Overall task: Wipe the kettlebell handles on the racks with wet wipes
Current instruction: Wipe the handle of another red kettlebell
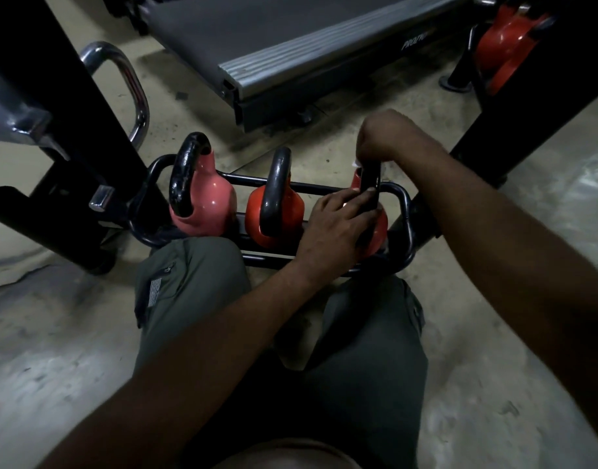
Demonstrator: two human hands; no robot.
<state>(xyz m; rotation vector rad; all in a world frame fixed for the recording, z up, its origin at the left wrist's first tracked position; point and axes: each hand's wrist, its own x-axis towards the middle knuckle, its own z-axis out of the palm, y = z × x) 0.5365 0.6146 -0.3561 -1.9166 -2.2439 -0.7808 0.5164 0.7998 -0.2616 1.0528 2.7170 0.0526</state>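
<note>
Three kettlebells sit on a low black tube rack (404, 211): a pink kettlebell (209, 204) at the left, an orange kettlebell (290, 211) in the middle and a red kettlebell (378, 228) at the right, each with a black handle. My left hand (338, 225) holds the lower near part of the right kettlebell's handle (370, 181). My right hand (382, 137) curls round the top of that handle, with a scrap of white wet wipe (355, 163) showing under its fingers. Most of the wipe is hidden.
A treadmill deck (290, 45) lies on the floor behind the rack. A black frame post with a chrome handle (128, 82) stands at the left. Another black post with orange kettlebells (507, 42) stands at the upper right. My knees in green trousers (189, 282) are against the rack.
</note>
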